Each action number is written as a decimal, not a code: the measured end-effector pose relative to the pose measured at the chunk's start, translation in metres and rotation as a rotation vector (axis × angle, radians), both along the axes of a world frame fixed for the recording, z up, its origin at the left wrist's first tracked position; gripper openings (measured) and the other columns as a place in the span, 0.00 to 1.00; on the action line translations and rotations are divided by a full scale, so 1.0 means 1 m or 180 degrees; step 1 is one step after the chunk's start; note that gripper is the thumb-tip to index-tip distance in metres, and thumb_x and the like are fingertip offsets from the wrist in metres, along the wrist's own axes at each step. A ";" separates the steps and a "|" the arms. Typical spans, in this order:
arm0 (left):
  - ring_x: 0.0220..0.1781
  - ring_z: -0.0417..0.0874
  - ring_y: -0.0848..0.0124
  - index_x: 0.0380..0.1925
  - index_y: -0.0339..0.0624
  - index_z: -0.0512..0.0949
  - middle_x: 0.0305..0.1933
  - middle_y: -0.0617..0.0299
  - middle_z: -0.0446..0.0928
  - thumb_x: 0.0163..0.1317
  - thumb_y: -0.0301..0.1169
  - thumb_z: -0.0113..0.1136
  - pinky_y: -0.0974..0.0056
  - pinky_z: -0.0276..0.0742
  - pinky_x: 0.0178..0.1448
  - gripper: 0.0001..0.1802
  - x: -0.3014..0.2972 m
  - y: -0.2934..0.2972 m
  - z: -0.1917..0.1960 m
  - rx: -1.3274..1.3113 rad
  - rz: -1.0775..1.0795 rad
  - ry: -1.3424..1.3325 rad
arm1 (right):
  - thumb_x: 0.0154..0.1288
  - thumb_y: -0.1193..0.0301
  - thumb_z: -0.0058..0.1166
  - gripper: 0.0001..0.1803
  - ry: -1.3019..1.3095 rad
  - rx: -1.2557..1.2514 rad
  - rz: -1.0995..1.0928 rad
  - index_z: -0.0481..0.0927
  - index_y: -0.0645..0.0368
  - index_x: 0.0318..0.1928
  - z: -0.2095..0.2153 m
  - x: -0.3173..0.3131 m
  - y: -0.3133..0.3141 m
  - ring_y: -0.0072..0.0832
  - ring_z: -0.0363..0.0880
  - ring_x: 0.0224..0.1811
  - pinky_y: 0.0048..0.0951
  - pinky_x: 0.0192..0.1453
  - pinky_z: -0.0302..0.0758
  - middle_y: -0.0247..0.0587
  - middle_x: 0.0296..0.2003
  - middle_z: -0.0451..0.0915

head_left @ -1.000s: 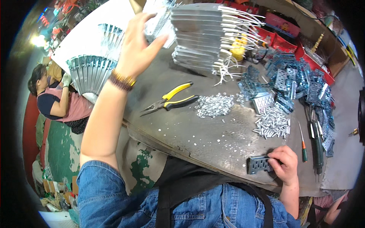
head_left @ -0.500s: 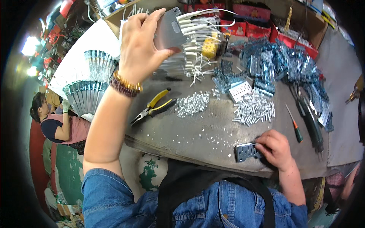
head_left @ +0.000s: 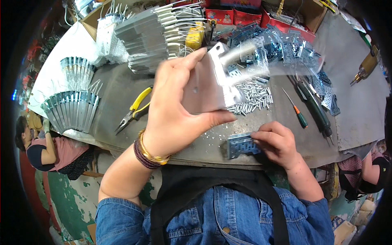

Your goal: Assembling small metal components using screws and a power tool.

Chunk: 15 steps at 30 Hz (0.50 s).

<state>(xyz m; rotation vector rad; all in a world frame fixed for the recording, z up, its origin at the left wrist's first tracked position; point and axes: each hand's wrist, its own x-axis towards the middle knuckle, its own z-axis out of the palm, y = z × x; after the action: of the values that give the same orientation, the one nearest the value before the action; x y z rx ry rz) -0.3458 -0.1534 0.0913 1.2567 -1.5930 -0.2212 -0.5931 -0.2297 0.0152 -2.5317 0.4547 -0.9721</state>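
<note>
Hands are both busy at the grey workbench (head_left: pixel 122 94). At frame centre the left hand (head_left: pixel 179 102) grips a flat grey metal plate (head_left: pixel 206 87) with white wires, raised above the bench, fingers clamped on its edges. At lower centre the right hand (head_left: pixel 277 141) presses a small perforated bracket (head_left: pixel 241 145) against the bench edge, fingertips on top. Plate and bracket are apart, not yet joined. Loose screws (head_left: pixel 253 96) lie just beyond. Finished-looking plates are stacked at upper left (head_left: pixel 147 34); many brackets remain piled at upper right (head_left: pixel 277 45). Yellow pliers (head_left: pixel 134 110) and a screwdriver (head_left: pixel 296 112) lie unused.
</note>
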 end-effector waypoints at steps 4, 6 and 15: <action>0.58 0.75 0.57 0.61 0.29 0.58 0.57 0.45 0.71 0.72 0.40 0.43 0.54 0.72 0.63 0.27 -0.007 -0.001 -0.025 0.1590 -0.1912 0.3721 | 0.41 0.81 0.64 0.15 -0.0435 -0.0473 0.0225 0.80 0.59 0.34 0.002 0.021 0.011 0.34 0.76 0.26 0.31 0.28 0.72 0.38 0.30 0.76; 0.59 0.75 0.54 0.62 0.29 0.57 0.58 0.43 0.70 0.72 0.40 0.43 0.53 0.72 0.63 0.28 -0.007 -0.002 -0.042 0.1792 -0.2038 0.3845 | 0.37 0.81 0.63 0.15 -0.0711 -0.0763 0.0319 0.79 0.60 0.32 -0.002 0.028 0.008 0.32 0.75 0.25 0.30 0.26 0.71 0.38 0.29 0.75; 0.61 0.73 0.55 0.63 0.30 0.58 0.59 0.44 0.70 0.72 0.40 0.43 0.54 0.71 0.64 0.28 -0.006 0.005 -0.063 0.1604 -0.1901 0.3871 | 0.40 0.79 0.63 0.13 -0.0626 -0.0731 0.0573 0.78 0.60 0.32 -0.005 0.033 0.017 0.30 0.75 0.24 0.29 0.27 0.71 0.37 0.29 0.75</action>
<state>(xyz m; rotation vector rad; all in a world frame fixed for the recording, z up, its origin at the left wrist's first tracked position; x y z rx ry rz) -0.3518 -0.1483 0.0287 0.6470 -0.7599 -1.5144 -0.5604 -0.2129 0.0099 -2.5836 0.0586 -1.2480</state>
